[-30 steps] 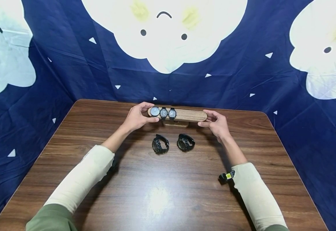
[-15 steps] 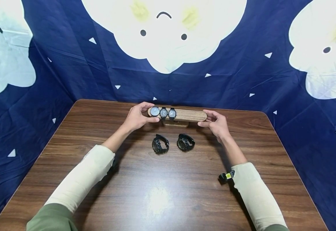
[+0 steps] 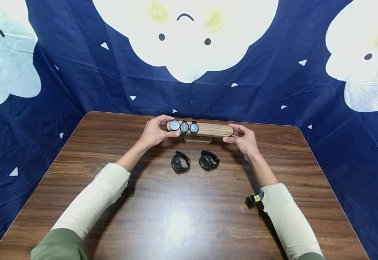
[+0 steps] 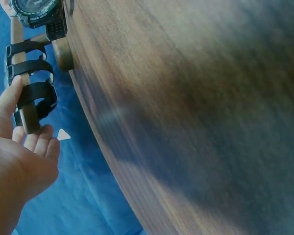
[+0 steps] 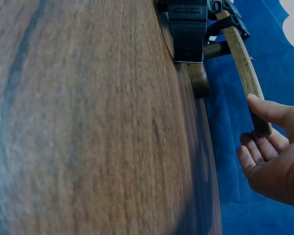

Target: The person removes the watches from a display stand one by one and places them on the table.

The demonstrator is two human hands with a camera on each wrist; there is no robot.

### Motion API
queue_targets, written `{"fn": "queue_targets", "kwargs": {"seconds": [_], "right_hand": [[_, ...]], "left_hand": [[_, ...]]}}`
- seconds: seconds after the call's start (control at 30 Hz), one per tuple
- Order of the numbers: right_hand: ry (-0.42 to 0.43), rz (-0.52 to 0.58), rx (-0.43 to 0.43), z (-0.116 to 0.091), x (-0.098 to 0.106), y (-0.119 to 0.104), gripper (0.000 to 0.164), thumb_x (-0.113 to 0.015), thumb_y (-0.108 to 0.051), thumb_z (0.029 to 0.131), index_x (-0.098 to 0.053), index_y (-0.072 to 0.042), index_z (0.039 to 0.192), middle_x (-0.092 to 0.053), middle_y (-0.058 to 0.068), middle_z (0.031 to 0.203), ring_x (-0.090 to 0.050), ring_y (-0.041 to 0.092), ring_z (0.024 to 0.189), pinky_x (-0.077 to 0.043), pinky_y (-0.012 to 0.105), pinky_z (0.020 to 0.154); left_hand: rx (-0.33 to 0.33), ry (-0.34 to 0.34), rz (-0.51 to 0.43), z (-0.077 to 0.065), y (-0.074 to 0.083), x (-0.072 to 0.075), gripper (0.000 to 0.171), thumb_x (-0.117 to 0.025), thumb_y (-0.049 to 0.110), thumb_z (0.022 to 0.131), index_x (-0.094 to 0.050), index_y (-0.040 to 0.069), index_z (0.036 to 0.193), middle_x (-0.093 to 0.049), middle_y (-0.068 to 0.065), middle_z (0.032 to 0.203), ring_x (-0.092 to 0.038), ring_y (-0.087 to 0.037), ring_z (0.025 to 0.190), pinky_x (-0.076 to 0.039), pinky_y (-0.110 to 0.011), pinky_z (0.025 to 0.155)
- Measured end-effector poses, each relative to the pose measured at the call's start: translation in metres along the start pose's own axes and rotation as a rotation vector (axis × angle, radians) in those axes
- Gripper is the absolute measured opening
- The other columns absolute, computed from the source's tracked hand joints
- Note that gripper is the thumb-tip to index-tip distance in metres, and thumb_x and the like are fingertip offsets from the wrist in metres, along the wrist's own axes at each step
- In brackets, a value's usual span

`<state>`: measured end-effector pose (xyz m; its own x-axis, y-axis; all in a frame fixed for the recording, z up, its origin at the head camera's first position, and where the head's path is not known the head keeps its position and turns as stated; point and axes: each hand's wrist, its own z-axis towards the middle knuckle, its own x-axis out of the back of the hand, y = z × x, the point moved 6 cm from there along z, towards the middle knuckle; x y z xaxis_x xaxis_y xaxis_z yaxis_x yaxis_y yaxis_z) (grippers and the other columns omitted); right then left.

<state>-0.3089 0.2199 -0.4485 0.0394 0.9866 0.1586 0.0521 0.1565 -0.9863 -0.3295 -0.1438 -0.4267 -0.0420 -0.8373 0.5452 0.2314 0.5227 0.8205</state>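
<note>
A wooden watch stand [image 3: 213,130], a long round-ended bar on a small base [image 3: 198,139], stands near the table's far edge. Three dark watches sit side by side on its left half: a round-faced watch [image 3: 174,125] at the end, then a square-faced watch [image 3: 184,127] and another square-faced watch [image 3: 194,128]. My left hand [image 3: 154,131] grips the bar's left end, thumb in front. At the right end, my right hand [image 3: 245,141] pinches the bare wood [image 5: 242,63] between thumb and fingers. In the left wrist view, black straps [image 4: 36,90] loop around the bar.
Two bulky black watches lie on the table in front of the stand, one left [image 3: 178,163] and one right [image 3: 206,161], both with closed straps. The brown wood-grain table [image 3: 143,216] meets a dark blue cloth backdrop [image 3: 88,72] with white clouds.
</note>
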Motion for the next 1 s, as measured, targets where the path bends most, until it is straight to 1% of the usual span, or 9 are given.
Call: {"fn": "queue_targets", "kwargs": {"seconds": [0.27,0.5,0.73,0.87,1.0], "right_hand": [[0.002,-0.007,0.006,0.0009,0.0000,0.0000,0.074,-0.090,0.012,0.085,-0.064,0.001,0.154,-0.069,0.027,0.154,-0.074,0.001,0.112,-0.062,0.013,0.094],[0.002,0.001,0.000,-0.0001,-0.0012,-0.0012,0.075,-0.090,0.011,0.086,-0.063,0.002,0.155,-0.067,0.028,0.156,-0.075,0.007,0.119,-0.062,0.013,0.096],[0.008,-0.004,0.000,-0.0007,-0.0006,-0.0011,0.075,-0.090,0.011,0.085,-0.064,0.001,0.155,-0.068,0.026,0.155,-0.075,0.008,0.119,-0.062,0.013,0.097],[0.003,-0.004,0.005,-0.0014,0.0001,-0.0010,0.075,-0.090,0.011,0.085,-0.063,0.001,0.155,-0.068,0.027,0.156,-0.074,0.011,0.121,-0.062,0.013,0.097],[0.002,-0.005,0.008,-0.0015,0.0009,-0.0004,0.075,-0.089,0.012,0.085,-0.064,0.001,0.155,-0.067,0.027,0.156,-0.075,0.010,0.121,-0.062,0.013,0.097]], "left_hand": [[0.003,0.000,0.013,-0.0002,-0.0014,0.0005,0.067,-0.103,0.031,0.083,-0.077,0.013,0.142,-0.079,-0.015,0.142,-0.073,-0.036,0.136,-0.051,-0.055,0.123],[0.006,-0.014,0.014,-0.0012,0.0010,0.0006,0.069,-0.103,0.030,0.084,-0.075,0.012,0.144,-0.078,-0.017,0.144,-0.072,-0.038,0.137,-0.051,-0.055,0.124],[0.010,-0.006,0.016,-0.0022,0.0028,-0.0004,0.072,-0.105,0.029,0.081,-0.075,0.012,0.144,-0.079,-0.017,0.142,-0.073,-0.037,0.135,-0.053,-0.055,0.122],[0.008,-0.003,0.010,-0.0022,0.0024,-0.0012,0.071,-0.104,0.028,0.082,-0.075,0.012,0.144,-0.079,-0.016,0.144,-0.073,-0.037,0.136,-0.052,-0.054,0.123],[0.013,-0.002,0.004,-0.0025,0.0016,-0.0012,0.069,-0.104,0.028,0.083,-0.075,0.013,0.143,-0.078,-0.015,0.144,-0.073,-0.037,0.137,-0.051,-0.055,0.124]]}}
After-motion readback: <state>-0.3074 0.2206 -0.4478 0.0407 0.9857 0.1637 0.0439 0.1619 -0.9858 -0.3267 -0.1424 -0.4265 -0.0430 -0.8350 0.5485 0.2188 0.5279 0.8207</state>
